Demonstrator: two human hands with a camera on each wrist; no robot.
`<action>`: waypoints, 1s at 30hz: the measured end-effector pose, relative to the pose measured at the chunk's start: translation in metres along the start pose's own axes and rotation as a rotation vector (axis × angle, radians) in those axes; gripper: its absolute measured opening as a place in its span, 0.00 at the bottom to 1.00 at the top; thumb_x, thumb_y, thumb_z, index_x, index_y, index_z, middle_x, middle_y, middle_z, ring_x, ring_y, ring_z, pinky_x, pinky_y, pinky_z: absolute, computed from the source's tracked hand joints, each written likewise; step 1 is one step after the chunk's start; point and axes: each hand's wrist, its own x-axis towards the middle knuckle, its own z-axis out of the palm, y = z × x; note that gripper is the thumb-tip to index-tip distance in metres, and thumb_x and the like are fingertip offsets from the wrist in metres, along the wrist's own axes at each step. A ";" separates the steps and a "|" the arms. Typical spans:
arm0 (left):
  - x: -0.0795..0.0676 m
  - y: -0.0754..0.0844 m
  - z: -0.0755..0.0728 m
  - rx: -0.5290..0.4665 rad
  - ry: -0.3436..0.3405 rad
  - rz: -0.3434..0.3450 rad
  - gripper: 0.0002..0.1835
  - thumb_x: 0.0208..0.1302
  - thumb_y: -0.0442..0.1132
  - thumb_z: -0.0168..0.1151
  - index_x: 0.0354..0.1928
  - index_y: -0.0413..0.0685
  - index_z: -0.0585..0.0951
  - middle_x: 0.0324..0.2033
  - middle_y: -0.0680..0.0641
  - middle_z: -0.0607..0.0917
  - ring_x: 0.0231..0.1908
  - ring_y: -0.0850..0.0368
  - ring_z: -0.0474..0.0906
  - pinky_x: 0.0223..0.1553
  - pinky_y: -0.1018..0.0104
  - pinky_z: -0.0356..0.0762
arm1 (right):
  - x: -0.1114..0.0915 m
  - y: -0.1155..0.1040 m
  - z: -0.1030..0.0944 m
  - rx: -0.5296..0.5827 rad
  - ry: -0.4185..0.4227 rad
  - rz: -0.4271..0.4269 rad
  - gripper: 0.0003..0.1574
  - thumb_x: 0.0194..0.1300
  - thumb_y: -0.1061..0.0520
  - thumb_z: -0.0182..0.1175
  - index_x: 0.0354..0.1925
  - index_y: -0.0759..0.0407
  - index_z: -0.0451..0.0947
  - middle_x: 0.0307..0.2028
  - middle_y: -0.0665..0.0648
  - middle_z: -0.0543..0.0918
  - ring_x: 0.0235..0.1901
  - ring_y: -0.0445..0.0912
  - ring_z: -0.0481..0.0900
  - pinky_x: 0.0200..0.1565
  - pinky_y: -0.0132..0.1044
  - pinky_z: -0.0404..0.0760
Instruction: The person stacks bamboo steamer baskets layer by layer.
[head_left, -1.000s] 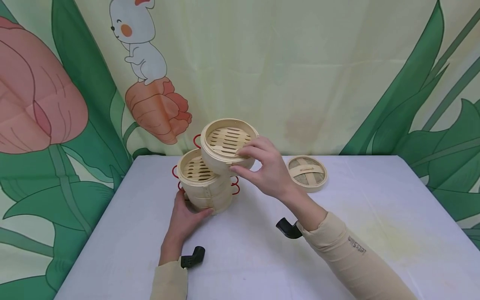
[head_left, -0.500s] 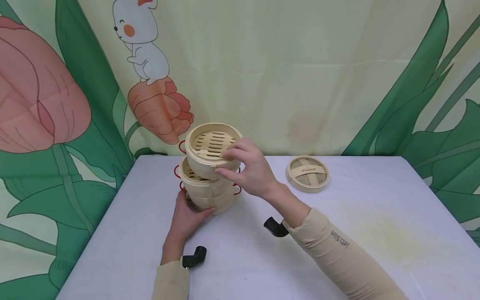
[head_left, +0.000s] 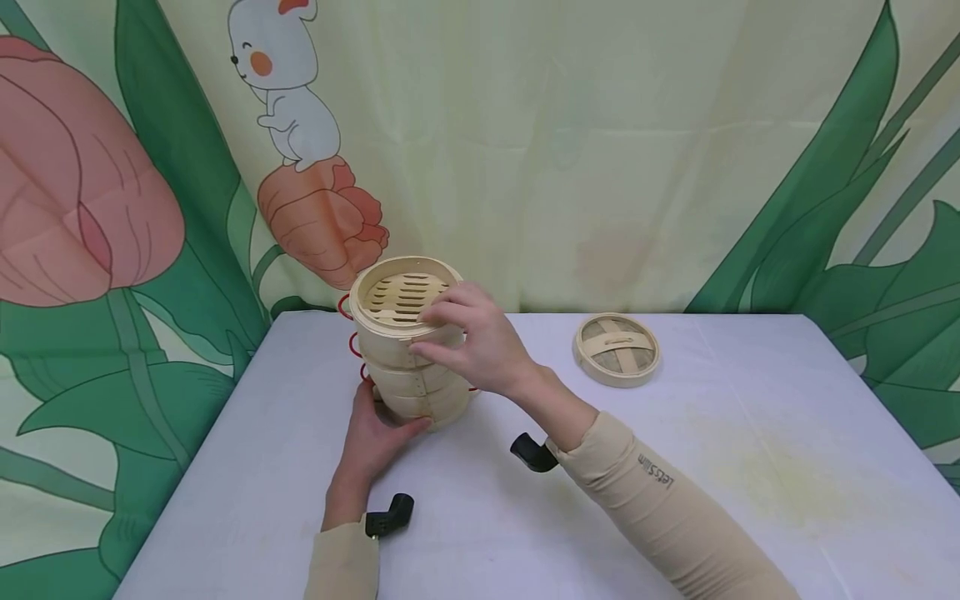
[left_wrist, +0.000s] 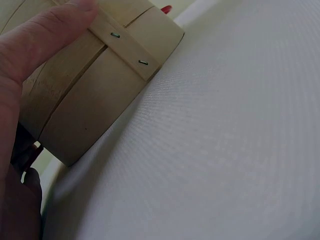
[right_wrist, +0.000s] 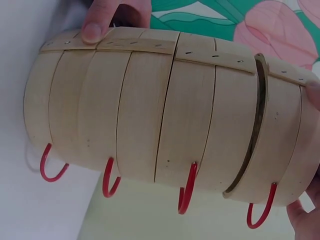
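Observation:
Several round bamboo steamer baskets (head_left: 397,382) with red side loops form a stack left of the table's middle. My left hand (head_left: 375,437) grips the low part of that stack, thumb across the front and fingers round the left side. In the left wrist view the thumb (left_wrist: 50,37) presses on the bamboo wall. At the top, my right hand (head_left: 483,346) pinches the near right rim of the uppermost steamer basket (head_left: 375,332), whose slatted floor shows. A dark gap remains under this basket (right_wrist: 282,135) in the right wrist view, so it sits slightly tilted on the tier below.
A round woven bamboo lid (head_left: 618,350) with a crossed band lies to the right of the stack. White cloth covers the table (head_left: 720,400). Behind its far edge hangs a printed curtain (head_left: 600,167).
My right hand has carried the uppermost steamer basket left and down, from above the stack's right side onto its top. The left hand has kept its grip on the lower tiers.

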 end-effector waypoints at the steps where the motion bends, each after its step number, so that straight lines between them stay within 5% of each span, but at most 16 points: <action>1: 0.000 0.000 0.000 0.002 -0.002 -0.003 0.59 0.45 0.48 0.84 0.74 0.44 0.56 0.67 0.41 0.64 0.69 0.47 0.58 0.70 0.47 0.52 | 0.000 0.000 0.000 -0.003 -0.006 0.002 0.16 0.50 0.60 0.80 0.36 0.62 0.85 0.38 0.54 0.83 0.44 0.50 0.76 0.50 0.39 0.73; 30: 0.000 0.000 0.001 0.016 0.000 -0.007 0.60 0.45 0.49 0.84 0.75 0.45 0.55 0.68 0.42 0.63 0.69 0.48 0.58 0.71 0.46 0.52 | 0.007 0.003 -0.004 -0.062 -0.153 -0.003 0.16 0.53 0.57 0.78 0.39 0.62 0.86 0.39 0.54 0.83 0.46 0.50 0.77 0.54 0.36 0.73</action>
